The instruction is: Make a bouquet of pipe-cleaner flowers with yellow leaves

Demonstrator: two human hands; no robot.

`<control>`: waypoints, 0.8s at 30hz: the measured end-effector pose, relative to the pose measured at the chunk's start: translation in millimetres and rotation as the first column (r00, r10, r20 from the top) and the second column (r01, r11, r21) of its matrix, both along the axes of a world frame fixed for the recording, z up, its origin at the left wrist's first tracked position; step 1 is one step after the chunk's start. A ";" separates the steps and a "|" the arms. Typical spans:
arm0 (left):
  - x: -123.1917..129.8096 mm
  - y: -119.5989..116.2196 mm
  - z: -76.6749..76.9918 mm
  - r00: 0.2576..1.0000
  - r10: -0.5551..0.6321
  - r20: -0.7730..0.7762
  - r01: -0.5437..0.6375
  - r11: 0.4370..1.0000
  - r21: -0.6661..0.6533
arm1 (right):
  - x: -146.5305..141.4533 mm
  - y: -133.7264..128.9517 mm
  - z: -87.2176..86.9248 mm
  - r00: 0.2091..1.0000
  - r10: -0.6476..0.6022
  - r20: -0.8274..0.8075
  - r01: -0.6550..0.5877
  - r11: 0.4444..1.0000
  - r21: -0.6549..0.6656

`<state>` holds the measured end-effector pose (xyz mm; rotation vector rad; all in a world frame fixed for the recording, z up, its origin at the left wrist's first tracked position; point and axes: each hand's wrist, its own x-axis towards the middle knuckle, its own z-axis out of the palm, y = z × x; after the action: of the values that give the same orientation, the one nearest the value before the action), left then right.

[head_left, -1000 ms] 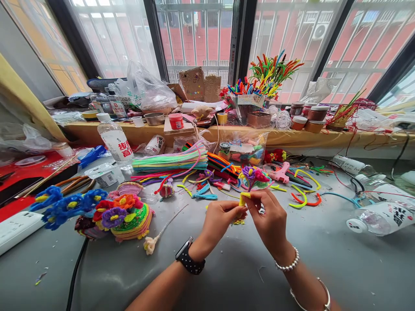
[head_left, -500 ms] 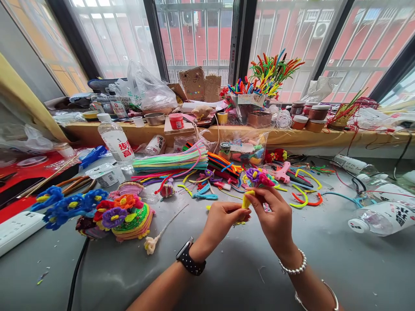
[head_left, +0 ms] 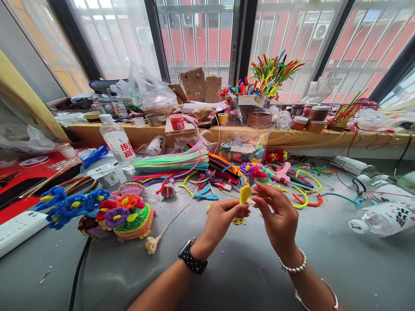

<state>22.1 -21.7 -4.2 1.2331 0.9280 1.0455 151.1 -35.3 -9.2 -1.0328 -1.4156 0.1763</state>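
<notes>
My left hand (head_left: 227, 218) pinches a small yellow fuzzy piece (head_left: 245, 194), shaped like a petal or bud and apparently made of pipe cleaner, which stands upright above the thumb and finger. Just to the right, my right hand (head_left: 276, 214) has its thumb and fingers apart, with the tips close to the yellow piece. Behind it is a cluster of purple and pink fuzzy flowers (head_left: 253, 171). Some yellow bits (head_left: 239, 221) show below my left fingers. A cream flower on a thin stem (head_left: 152, 244) lies left of my left hand.
Blue fuzzy flowers (head_left: 73, 205) and a colourful flower pot (head_left: 134, 220) stand at left. A pastel pipe cleaner bundle (head_left: 171, 160) lies behind, near a pink glue gun (head_left: 282, 173). Water bottles (head_left: 382, 219) lie at right; another bottle (head_left: 117, 142) stands at back left.
My right fingers have let go of the yellow piece and drawn slightly right, opening. The yellow piece now shows more fully in my left hand, which has hardly moved.
</notes>
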 end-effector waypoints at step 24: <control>2.8 -1.1 -2.6 0.995 -0.094 -0.023 0.096 0.985 0.144 | -14.8 8.0 -9.1 0.923 0.101 -0.370 -0.194 0.955 -0.224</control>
<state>24.9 -22.7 -6.8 1.3946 0.8081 1.0426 136.3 -27.3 -18.4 -1.0405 -1.1556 0.6437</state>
